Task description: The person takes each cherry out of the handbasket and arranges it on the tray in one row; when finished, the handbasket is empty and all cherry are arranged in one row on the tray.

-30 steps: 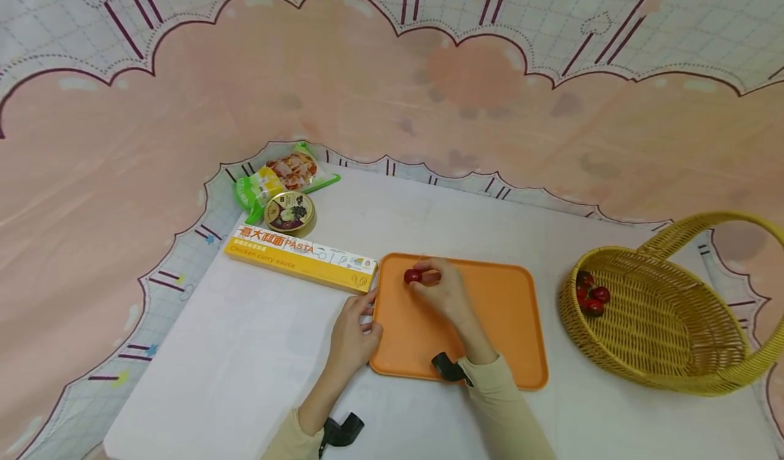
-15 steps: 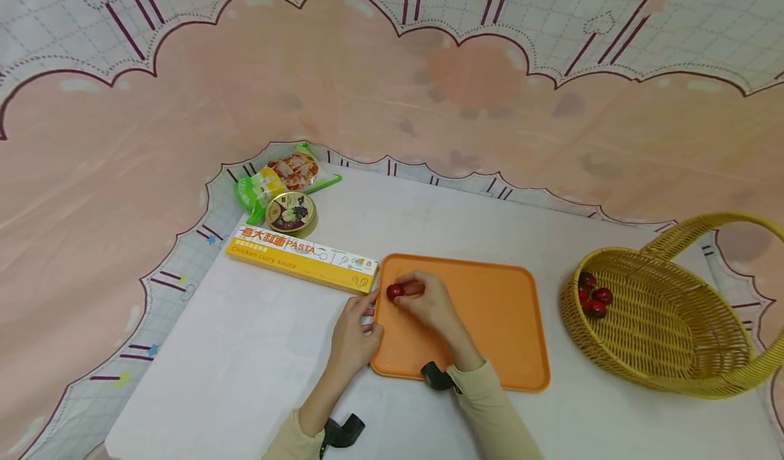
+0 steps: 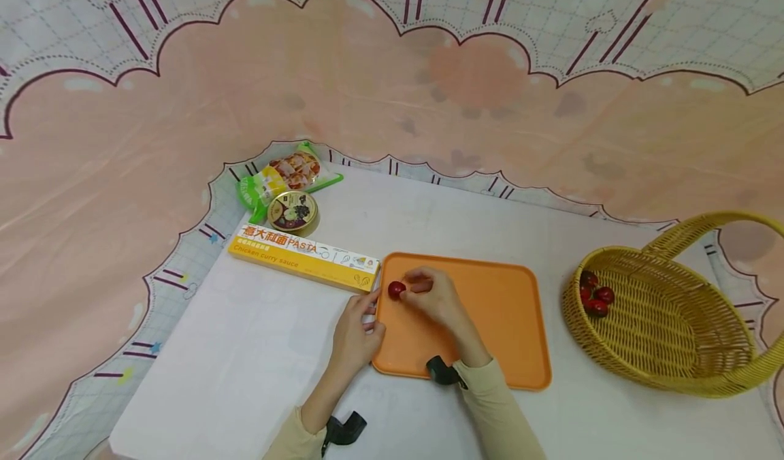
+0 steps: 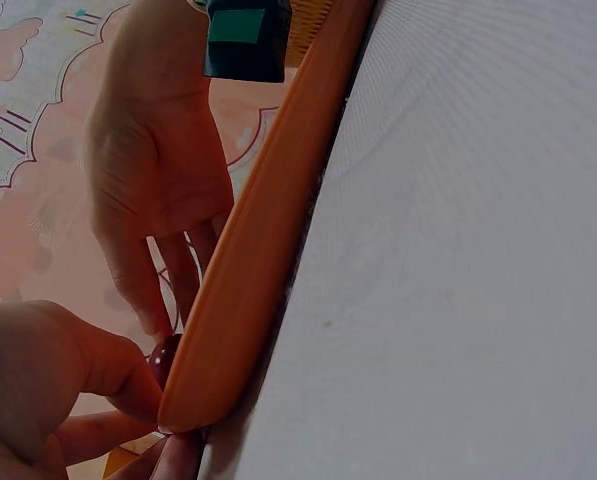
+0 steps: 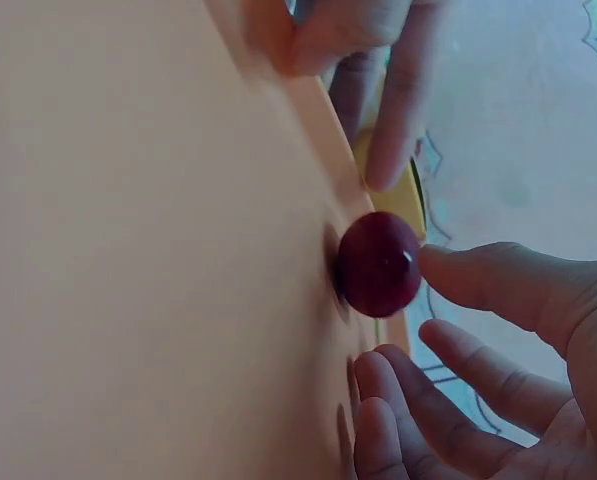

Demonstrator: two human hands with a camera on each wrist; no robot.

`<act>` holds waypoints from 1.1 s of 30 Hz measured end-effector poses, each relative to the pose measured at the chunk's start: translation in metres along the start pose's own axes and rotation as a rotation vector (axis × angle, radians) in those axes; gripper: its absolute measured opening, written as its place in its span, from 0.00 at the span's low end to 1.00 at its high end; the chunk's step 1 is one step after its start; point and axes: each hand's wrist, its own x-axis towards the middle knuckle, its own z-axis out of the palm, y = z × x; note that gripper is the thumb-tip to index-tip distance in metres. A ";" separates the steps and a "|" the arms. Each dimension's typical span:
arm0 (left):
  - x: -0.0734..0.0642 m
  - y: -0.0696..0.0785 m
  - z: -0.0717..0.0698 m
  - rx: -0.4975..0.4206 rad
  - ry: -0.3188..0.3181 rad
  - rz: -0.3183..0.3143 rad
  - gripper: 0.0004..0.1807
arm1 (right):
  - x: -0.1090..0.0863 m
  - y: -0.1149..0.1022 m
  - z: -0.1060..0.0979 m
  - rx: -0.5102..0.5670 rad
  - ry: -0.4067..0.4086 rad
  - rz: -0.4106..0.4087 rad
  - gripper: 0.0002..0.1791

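Note:
A glossy dark red cherry sits on the orange tray, close to its left rim. Beside it is my right hand, fingers loosely bent and spread apart. In the right wrist view the thumb tip meets the side of the cherry, while the other fingers stand off it. My left hand holds the tray's left edge, its thumb on the rim and fingers on the outer side. The left wrist view has the cherry mostly hidden behind the tray wall.
A woven yellow basket with several cherries stands at the right. Left of the tray lie a pasta box, a round tin and a green food packet. A patterned cloth hangs behind the white table.
My right hand has carried the cherry left and towards me across the tray, then loosened its fingers from it. The left hand has stayed at the tray's edge.

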 end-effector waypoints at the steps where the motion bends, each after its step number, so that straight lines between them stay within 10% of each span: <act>1: 0.000 0.000 0.000 -0.001 0.000 0.004 0.31 | -0.001 0.000 -0.003 0.003 0.007 0.001 0.17; 10: -0.001 0.001 0.001 0.006 0.015 0.018 0.31 | -0.007 0.005 -0.050 0.016 0.089 0.022 0.18; 25: -0.001 -0.001 0.002 0.027 0.017 0.016 0.30 | -0.053 0.012 -0.213 -0.168 0.489 0.089 0.24; 33: 0.001 -0.002 0.001 0.028 0.004 -0.006 0.30 | -0.068 0.035 -0.274 -0.271 0.231 0.365 0.34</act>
